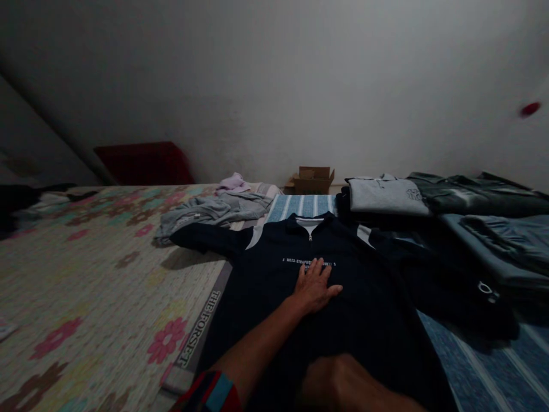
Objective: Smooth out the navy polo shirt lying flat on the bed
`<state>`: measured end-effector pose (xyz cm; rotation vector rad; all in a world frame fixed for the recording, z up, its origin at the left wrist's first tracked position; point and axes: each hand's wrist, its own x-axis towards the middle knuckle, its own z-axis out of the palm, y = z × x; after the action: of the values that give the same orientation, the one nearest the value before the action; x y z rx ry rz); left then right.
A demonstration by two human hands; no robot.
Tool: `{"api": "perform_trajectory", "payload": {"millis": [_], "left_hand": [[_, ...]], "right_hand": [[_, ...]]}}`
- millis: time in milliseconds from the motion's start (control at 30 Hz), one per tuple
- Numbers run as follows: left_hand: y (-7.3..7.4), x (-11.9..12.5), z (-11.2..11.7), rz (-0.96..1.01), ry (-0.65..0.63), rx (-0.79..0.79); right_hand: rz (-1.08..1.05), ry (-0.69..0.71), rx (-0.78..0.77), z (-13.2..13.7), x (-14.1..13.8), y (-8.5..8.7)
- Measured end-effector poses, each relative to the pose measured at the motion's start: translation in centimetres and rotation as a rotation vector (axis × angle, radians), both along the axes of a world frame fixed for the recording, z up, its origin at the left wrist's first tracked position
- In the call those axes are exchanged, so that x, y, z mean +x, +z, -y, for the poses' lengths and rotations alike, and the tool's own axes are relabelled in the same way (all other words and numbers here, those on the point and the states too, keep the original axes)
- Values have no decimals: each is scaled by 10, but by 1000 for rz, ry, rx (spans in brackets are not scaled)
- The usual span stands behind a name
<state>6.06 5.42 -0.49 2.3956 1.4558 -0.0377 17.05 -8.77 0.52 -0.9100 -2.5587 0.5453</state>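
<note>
A dark navy zip-neck sweatshirt (274,297) lies spread out, its collar away from me and both sleeves out to the sides. It has pale shoulder panels and a line of white lettering across the chest. My left hand (316,286) rests flat on the chest just below the zip, fingers spread, covering part of the lettering. Low in the view, my right hand (343,377) is over the lower front of the sweatshirt. Motion blurs it, and its fingers do not show clearly.
Crumpled grey clothing (210,209) lies left of the collar on a floral bedcover (107,257). At right are a folded grey garment (386,196), dark folded clothes (480,194) and folded jeans (506,252). A cardboard box (313,180) stands by the wall, beyond a blue striped sheet (300,205).
</note>
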Motion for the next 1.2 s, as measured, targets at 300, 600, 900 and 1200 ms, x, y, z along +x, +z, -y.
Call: {"api": "perform_trajectory", "payload": {"millis": [300, 600, 900, 1200], "left_hand": [[11, -48, -36, -81, 292, 196], [-9, -84, -44, -117, 383, 164], [-5, -100, -46, -92, 376, 172], [-5, -131, -41, -143, 395, 190]], "right_hand": [[115, -408, -40, -128, 35, 14], [328, -510, 92, -173, 21, -41], [441, -518, 85, -175, 28, -59], [472, -536, 62, -177, 25, -61]]}}
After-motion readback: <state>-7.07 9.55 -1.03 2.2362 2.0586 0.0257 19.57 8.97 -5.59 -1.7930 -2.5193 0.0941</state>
